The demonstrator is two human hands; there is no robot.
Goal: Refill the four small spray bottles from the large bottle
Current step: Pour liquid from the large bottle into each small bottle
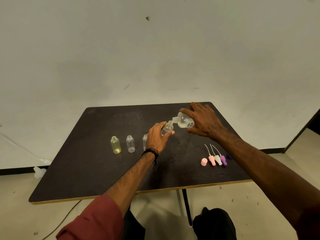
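Observation:
My right hand [203,121] grips the large clear bottle [184,120], tipped on its side with its open neck touching the mouth of a small clear bottle [167,128]. My left hand [156,137] holds that small bottle, tilted toward the large one. Three more small bottles stand upright and uncapped on the dark table [86,170]: a yellowish one [115,145], a clear one [130,144], and a third [145,142] partly hidden behind my left hand.
Near the table's right front lie a pink cap [204,161] and three spray heads with tubes: pink [212,160], white [218,159] and purple [223,160]. A dark blue cap [229,156] peeks out beside my right forearm. A white wall stands behind.

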